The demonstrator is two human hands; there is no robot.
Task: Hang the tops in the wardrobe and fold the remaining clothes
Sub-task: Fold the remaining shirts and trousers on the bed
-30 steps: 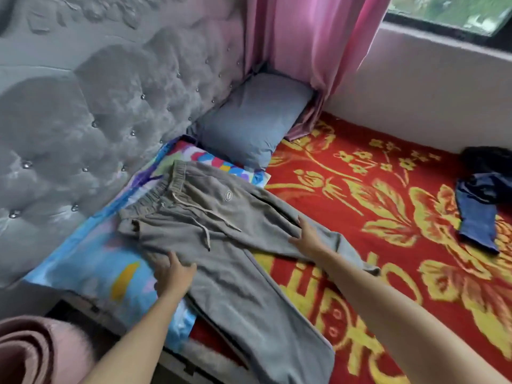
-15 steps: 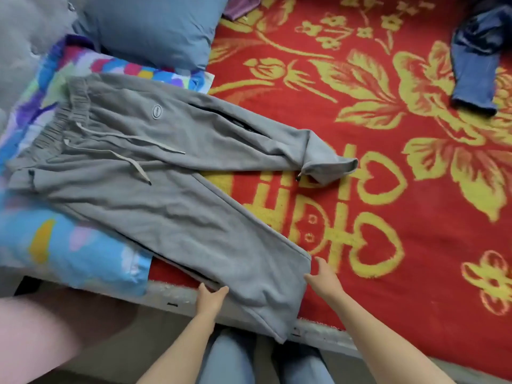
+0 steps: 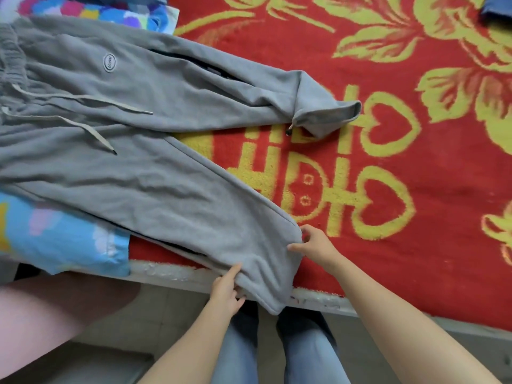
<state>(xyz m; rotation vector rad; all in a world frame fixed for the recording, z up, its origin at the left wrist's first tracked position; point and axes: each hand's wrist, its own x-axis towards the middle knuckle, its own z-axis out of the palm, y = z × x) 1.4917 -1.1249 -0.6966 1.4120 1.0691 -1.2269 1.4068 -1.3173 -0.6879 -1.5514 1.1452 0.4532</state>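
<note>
Grey sweatpants with a drawstring and an oval patch lie spread across the bed, waistband at the far left. The far leg ends in a folded cuff near the middle. The near leg's cuff hangs over the bed's front edge. My left hand pinches that cuff's near edge from below. My right hand pinches the cuff's far edge, thumb on the fabric.
A red blanket with yellow flowers and hearts covers the bed. A blue patterned pillow lies under the pants at the left. A dark blue garment shows at the top right corner. A pink roll sits at the lower left.
Both hands slid from the pants' upper part down to the near leg's cuff and took hold of it. The view tilted down toward the bed's edge.
</note>
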